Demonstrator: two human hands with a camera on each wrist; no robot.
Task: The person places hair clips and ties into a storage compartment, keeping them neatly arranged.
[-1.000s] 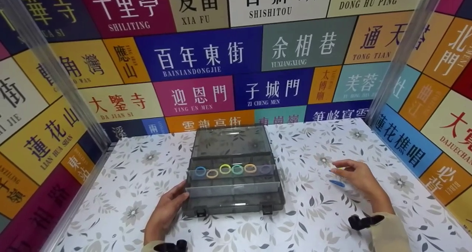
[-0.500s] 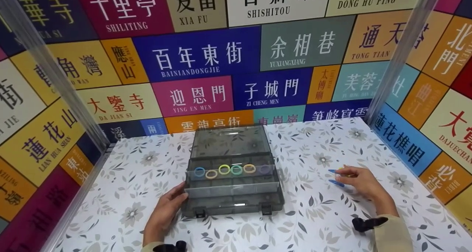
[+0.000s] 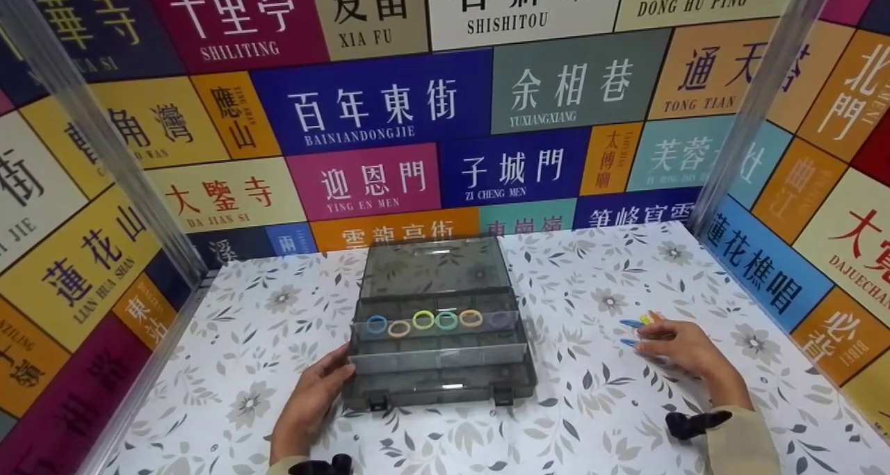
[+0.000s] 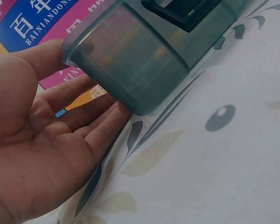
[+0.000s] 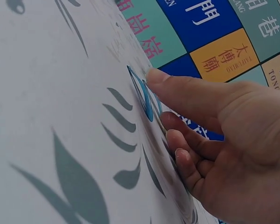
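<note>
A grey see-through box [image 3: 445, 389] lies in the middle of the flowered table with its lid folded back. One row of its tray holds several coloured rings [image 3: 424, 319]. My left hand [image 3: 332, 376] rests flat against the box's near left corner [image 4: 130, 60], fingers straight along its side [image 4: 91, 123]. To the right, my right hand [image 3: 657, 339] lies on the table. One outstretched fingertip [image 5: 156, 77] touches a blue ring [image 5: 141, 91], the other fingers loosely bent. Two blue rings [image 3: 631, 323] and a yellow one [image 3: 646, 319] show at its fingertips.
Clear plastic panels [image 3: 104, 134] and sign-covered walls [image 3: 389, 106] close in the table on the left, back and right. Flowered tabletop [image 3: 591, 405] lies between the box and my right hand. Black wrist mounts [image 3: 692, 423] sit near the front edge.
My right hand has slid a little to the right and nearer, uncovering a second blue ring and a yellow one at its fingertips. The left hand and the box have stayed still.
</note>
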